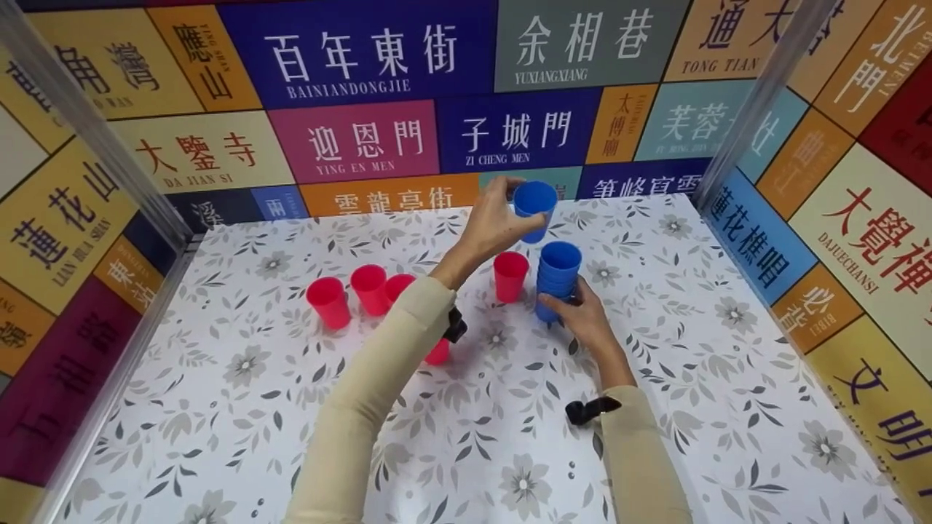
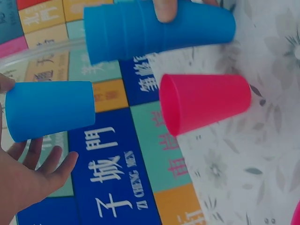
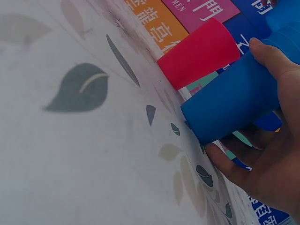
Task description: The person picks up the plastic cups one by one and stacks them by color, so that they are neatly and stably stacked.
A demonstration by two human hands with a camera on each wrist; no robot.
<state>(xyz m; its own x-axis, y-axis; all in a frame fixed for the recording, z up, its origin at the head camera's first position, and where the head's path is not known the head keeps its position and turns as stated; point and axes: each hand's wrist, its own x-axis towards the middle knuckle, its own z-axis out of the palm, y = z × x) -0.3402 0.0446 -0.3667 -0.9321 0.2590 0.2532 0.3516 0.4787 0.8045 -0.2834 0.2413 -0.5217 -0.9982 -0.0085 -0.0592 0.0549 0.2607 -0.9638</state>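
A single blue cup (image 1: pixel 535 202) is held up in my left hand (image 1: pixel 496 218), thumb and fingers around its sides, mouth upward. Just to the right, a stack of nested blue cups (image 1: pixel 559 275) stands on the table, and my right hand (image 1: pixel 586 313) grips it near its lower part. In the left wrist view the lone blue cup (image 2: pixel 51 108) is apart from the blue stack (image 2: pixel 159 30). A red cup (image 1: pixel 510 276) stands upright close to the left of the stack, below the lifted cup.
More red cups stand to the left: one at the far left (image 1: pixel 328 302), one beside it (image 1: pixel 370 289), and others partly hidden behind my left forearm. The tabletop (image 1: pixel 524 437) has a floral print. Panels with printed characters (image 1: pixel 357 138) wall the back and sides.
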